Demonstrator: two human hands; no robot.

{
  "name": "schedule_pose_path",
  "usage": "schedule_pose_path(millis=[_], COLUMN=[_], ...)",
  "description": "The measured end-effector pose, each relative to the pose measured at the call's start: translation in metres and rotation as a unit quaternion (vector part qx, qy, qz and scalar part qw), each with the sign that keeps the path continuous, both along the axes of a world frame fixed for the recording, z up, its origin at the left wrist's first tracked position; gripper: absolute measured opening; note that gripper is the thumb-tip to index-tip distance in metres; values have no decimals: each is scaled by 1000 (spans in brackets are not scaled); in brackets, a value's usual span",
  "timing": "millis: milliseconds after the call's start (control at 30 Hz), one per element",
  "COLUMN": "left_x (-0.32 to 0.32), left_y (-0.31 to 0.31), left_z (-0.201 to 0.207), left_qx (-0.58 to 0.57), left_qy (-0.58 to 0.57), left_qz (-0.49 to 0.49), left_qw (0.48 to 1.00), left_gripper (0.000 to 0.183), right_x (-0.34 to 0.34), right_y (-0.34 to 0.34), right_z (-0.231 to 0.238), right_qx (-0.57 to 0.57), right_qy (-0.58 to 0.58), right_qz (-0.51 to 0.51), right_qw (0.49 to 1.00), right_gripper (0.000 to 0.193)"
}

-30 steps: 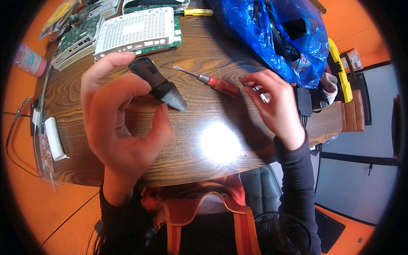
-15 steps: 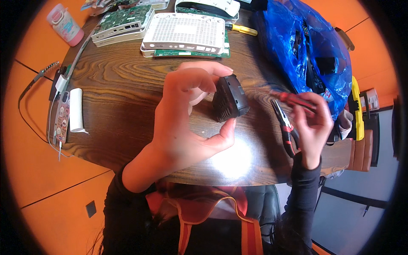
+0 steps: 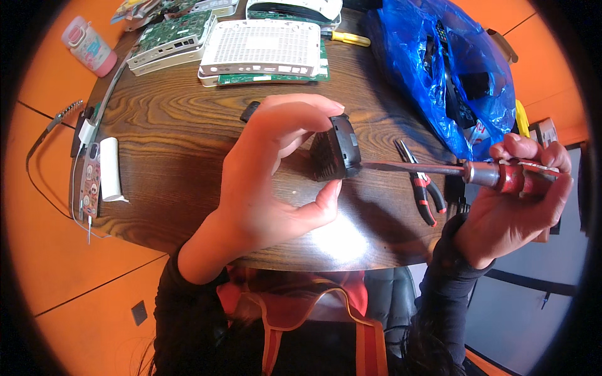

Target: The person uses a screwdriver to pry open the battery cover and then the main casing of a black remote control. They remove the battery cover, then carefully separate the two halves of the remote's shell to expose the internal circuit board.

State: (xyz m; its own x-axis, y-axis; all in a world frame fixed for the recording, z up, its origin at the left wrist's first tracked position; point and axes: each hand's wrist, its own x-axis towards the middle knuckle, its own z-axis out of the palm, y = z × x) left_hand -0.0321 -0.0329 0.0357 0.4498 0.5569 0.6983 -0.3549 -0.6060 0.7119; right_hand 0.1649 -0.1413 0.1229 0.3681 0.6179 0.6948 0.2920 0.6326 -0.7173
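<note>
Between the thumb and fingers of my left hand (image 3: 257,169) is a small black plastic box (image 3: 337,149) with vent slots, held up above the table. My right hand (image 3: 517,200) is closed around the red handle of a screwdriver (image 3: 420,168). Its long metal shaft points left, and the tip meets or nearly meets the right side of the box; exact contact is hard to tell. Long-nose pliers (image 3: 421,185) with red and black grips lie on the table, below the screwdriver shaft. A small black piece (image 3: 249,111) shows partly behind my left hand.
White router casings (image 3: 260,50) and green circuit boards (image 3: 179,31) stand along the far side, beside a yellow-handled screwdriver (image 3: 350,39). A blue plastic bag (image 3: 407,62) fills the far right. At left lie a white roll (image 3: 110,169), a phone (image 3: 91,182) and a pink bottle (image 3: 91,47).
My right hand has moved right and turned, bringing the screwdriver level with its tip at the black box. My left hand keeps its hold, nearly in place. The view has shifted slightly.
</note>
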Motion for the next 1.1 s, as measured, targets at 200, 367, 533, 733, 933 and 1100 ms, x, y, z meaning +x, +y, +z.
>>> schedule_pose_path(millis=[200,367,533,733,933,1100], left_x=[-2,1,4,-1,0,-4], left_y=[2,9,2,1,-1,-3], left_z=[0,-1,-3,4,7,10], left_qx=[12,78,-25,-246,-340,-397], left_qy=[30,23,2,13,44,19], left_qz=[-41,-50,-84,-221,-253,-296], left_qw=[999,995,996,944,905,869], left_gripper=[72,58,48,59,65,69], right_x=[-8,4,9,7,-8,-20], right_y=[4,-1,-7,-5,2,9], right_z=[-5,-3,-4,-7,-1,-18], right_qx=[36,9,1,11,-121,-365], right_qy=[-12,-20,-17,16,38,-183], right_qz=[-9,-103,-112,-70,-139,53], right_qw=[999,994,994,997,982,911], right_gripper=[35,37,38,39,32,40])
